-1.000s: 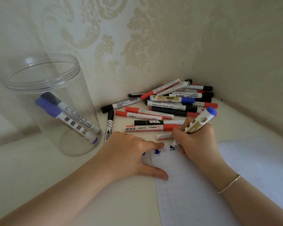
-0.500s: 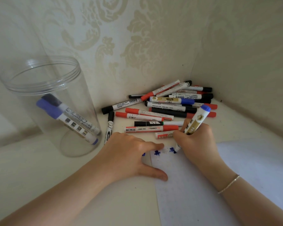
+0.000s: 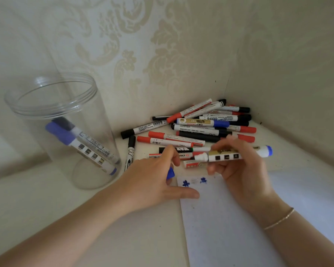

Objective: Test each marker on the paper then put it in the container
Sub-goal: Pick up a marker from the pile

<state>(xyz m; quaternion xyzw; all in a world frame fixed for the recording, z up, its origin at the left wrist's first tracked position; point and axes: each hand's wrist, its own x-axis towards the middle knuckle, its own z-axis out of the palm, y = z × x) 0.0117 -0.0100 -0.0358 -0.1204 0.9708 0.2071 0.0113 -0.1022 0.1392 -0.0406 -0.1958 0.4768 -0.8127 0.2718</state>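
Right hand [image 3: 239, 170] grips the marker [image 3: 231, 154] by its barrel, lifted just above the top edge of the paper [image 3: 229, 218]. Its long axis runs level, side to side, with the bare tip pointing left. Left hand [image 3: 152, 182] sits just beside that tip, with what looks like the blue cap [image 3: 170, 173] pinched in its fingers, though only a sliver shows. Capping likely comes next, so the cap's open end must line up with the tip. Off to the far left stands the container [image 3: 62, 128], nearer the left hand, with two markers already inside.
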